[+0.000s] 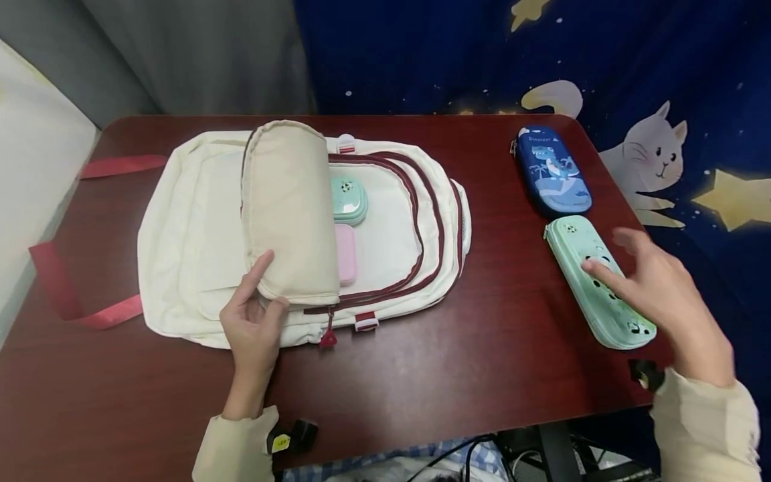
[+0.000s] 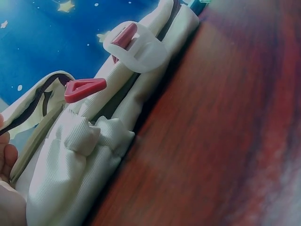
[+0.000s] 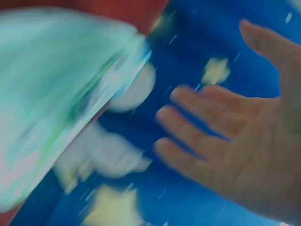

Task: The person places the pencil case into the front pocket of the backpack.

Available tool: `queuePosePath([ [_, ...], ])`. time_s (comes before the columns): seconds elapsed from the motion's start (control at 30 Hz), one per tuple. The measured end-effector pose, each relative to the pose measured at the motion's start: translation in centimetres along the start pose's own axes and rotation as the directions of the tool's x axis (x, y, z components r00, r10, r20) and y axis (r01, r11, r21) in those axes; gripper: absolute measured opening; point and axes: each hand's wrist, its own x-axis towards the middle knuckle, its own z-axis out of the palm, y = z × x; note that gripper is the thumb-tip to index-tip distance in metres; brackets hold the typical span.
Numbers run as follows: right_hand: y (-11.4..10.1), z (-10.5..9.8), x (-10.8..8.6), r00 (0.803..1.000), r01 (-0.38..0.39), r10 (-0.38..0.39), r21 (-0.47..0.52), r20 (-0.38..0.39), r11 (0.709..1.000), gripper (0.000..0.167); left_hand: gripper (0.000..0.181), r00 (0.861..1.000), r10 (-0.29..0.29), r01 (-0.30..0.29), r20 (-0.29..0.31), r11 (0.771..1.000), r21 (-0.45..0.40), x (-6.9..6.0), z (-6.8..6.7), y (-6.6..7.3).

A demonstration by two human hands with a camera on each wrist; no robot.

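Observation:
A cream backpack (image 1: 175, 221) with dark red zips lies flat, its front flap (image 1: 292, 207) folded back. My left hand (image 1: 249, 331) grips the flap's near edge between thumb and fingers; in the left wrist view only part of those fingers (image 2: 8, 157) shows. Inside the opened pocket sit a small mint case (image 1: 349, 199) and a pink case (image 1: 346, 254), both partly hidden by the flap. On the right, my right hand (image 1: 671, 304) hovers over a long mint pencil case (image 1: 581, 274), fingers spread and holding nothing. The right wrist view shows these fingers (image 3: 193, 136) apart from the blurred case.
A blue dinosaur pencil case (image 1: 553, 171) lies behind the mint one, near the right edge of the dark red table (image 1: 446, 375). Red straps (image 1: 66, 281) trail left from the backpack. A red zip pull (image 1: 328, 337) hangs at its near side. A starry curtain (image 1: 421, 53) stands behind.

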Motion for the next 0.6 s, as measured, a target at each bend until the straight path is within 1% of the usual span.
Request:
queuePosePath([
  [0.03, 1.3, 0.2, -0.6, 0.998, -0.063, 0.064, -0.015, 0.030, 0.998, 0.092, 0.053, 1.000, -0.001, 0.001, 0.000, 1.000, -0.016, 0.0, 0.0, 0.0],
  [0.1, 3.2, 1.1, -1.8, 0.982, -0.161, 0.164, -0.041, 0.094, 0.986, 0.105, 0.053, 1.000, -0.007, 0.007, -0.002, 0.999, -0.051, 0.0, 0.3, 0.0],
  [0.17, 4.2, 2.1, -2.5, 0.967, -0.211, 0.217, -0.061, 0.130, 0.976, 0.112, 0.053, 1.000, -0.011, 0.011, -0.006, 0.997, -0.078, 0.1, 0.5, 0.1],
  [0.23, 4.7, 3.0, -3.3, 0.962, -0.233, 0.240, -0.069, 0.130, 0.970, 0.115, 0.053, 1.000, -0.028, 0.028, -0.001, 0.995, -0.093, 0.1, 0.8, 0.1],
  [0.37, 5.4, 4.2, -4.4, 0.961, -0.255, 0.262, -0.083, 0.088, 0.963, 0.117, 0.054, 0.999, -0.053, 0.054, 0.013, 0.994, -0.098, -0.1, 1.3, 0.0],
  [0.5, 5.7, 4.9, -4.6, 0.957, -0.275, 0.281, -0.083, 0.070, 0.958, 0.117, 0.054, 0.998, -0.055, 0.057, 0.015, 0.993, -0.102, -0.3, 1.6, 0.0],
  [0.6, 5.7, 5.4, -4.4, 0.961, -0.269, 0.272, -0.060, 0.056, 0.961, 0.115, 0.055, 0.998, -0.058, 0.059, 0.011, 0.994, -0.087, -0.5, 1.6, 0.2],
])
